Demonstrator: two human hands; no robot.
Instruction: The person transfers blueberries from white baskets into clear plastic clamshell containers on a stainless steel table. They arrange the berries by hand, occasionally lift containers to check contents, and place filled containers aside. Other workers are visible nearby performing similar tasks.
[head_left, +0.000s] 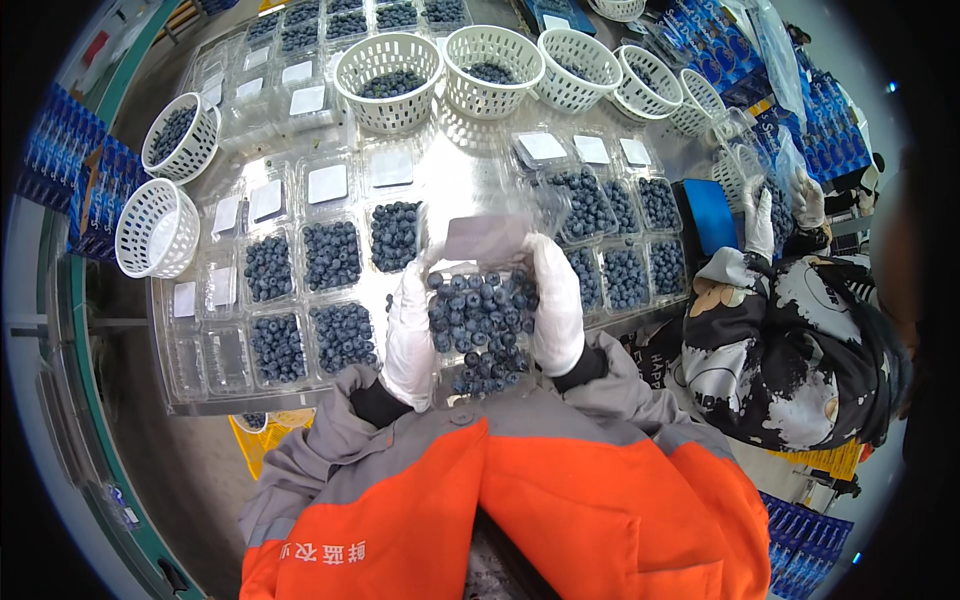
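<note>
A clear plastic clamshell box of blueberries (480, 319) is held close to my chest between both hands. My left hand (409, 337), in a white glove, grips its left side. On the opposite side, my right hand (556, 307), gloved the same way, has hold of the box too. The lid with its pale label (487, 238) stands raised beyond the berries and looks blurred. To the left lie open boxes full of blueberries (331, 256), their labelled lids (328, 182) folded back. More filled boxes (625, 277) lie to the right.
White slotted baskets (388, 105), some holding blueberries, line the far side of the metal table (247, 407). Two more baskets (154, 240) stand at the left. A co-worker's gloved hands (759, 221) work at the right beside a blue box (711, 217). Blue printed cartons (97, 180) are stacked around.
</note>
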